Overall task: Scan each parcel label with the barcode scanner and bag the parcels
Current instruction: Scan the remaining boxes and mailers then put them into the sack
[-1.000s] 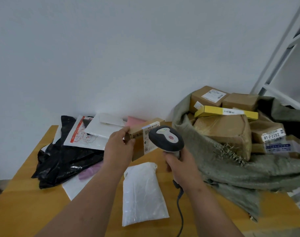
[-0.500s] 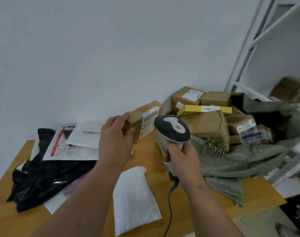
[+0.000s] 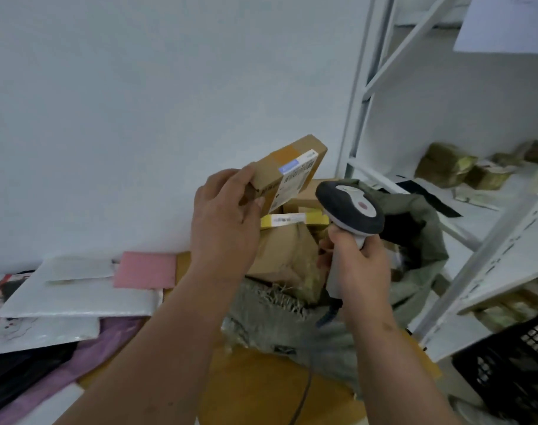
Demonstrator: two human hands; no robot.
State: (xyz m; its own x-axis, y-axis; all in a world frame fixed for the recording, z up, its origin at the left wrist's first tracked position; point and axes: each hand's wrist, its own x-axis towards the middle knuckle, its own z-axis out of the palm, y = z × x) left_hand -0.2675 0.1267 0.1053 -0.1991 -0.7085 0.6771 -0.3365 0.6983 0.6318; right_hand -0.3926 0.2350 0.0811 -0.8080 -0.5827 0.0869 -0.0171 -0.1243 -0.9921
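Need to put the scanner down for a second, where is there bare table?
Bare wood shows on the table near its front edge, between the purple bag and the green sack; the scanner cable crosses it. Left is crowded with white mailers and a pink mailer; behind, the sack bulges with boxes.

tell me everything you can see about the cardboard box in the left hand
The cardboard box is small, flat and brown, with a white barcode label bearing a blue patch. It is held tilted in the air above the open green sack, label toward the barcode scanner. Only the left hand touches it, gripping its lower end.
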